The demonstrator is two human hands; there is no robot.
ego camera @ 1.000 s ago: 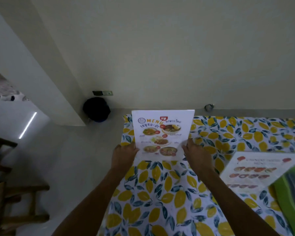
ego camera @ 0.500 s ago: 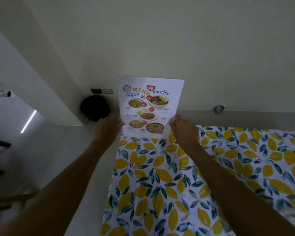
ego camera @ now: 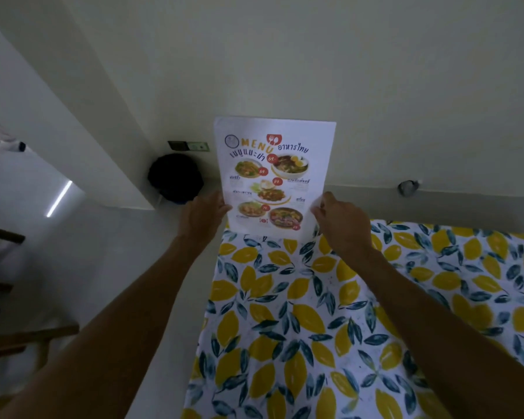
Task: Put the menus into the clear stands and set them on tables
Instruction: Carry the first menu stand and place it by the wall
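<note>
menu [ego camera: 274, 176] upright, held above far-left tabletop [ego camera: 360, 313] corner, stand not discernible | L hand [ego camera: 201, 217] grip pinched menu's left edge, R hand [ego camera: 342, 225] grip pinched right edge | risk: low edge-only hold, sheet could've flopped or creased

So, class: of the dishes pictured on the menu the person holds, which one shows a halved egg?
The dark soup bowl at the menu's upper right, beside the Thai heading. A halved egg sits at its rim; none shows clearly in the other dishes.
</note>
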